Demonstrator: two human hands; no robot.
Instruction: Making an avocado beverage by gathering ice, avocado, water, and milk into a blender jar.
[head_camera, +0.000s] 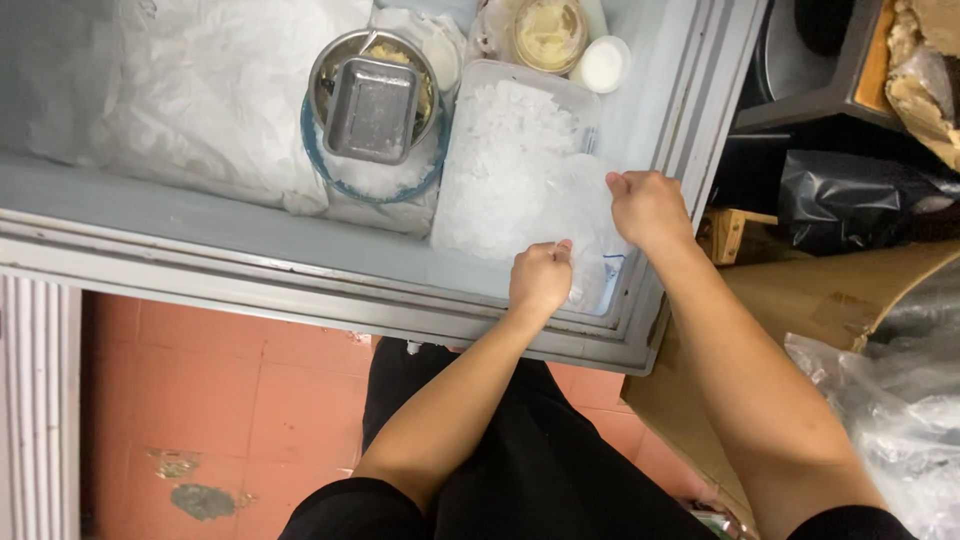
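Two hands, left hand (540, 278) and right hand (648, 208), pinch the clear bag of ice (520, 180) at five o'clock in the freezer (250, 215); a weak grip could spill ice.

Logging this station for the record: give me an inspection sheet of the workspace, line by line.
Surface: open chest freezer, grey rim; red tiled floor below.
Job's things: clear plastic bag of ice, lying at the freezer's right end.
Clutter: metal bowl with a square metal pan in it, white plastic sheet, lidded tub, small white cup.
Grippers: left hand and right hand both closed on the bag's near edge.
Cables: nothing seen.
Surroundings: cardboard, black bag, clear plastic wrap to the right.
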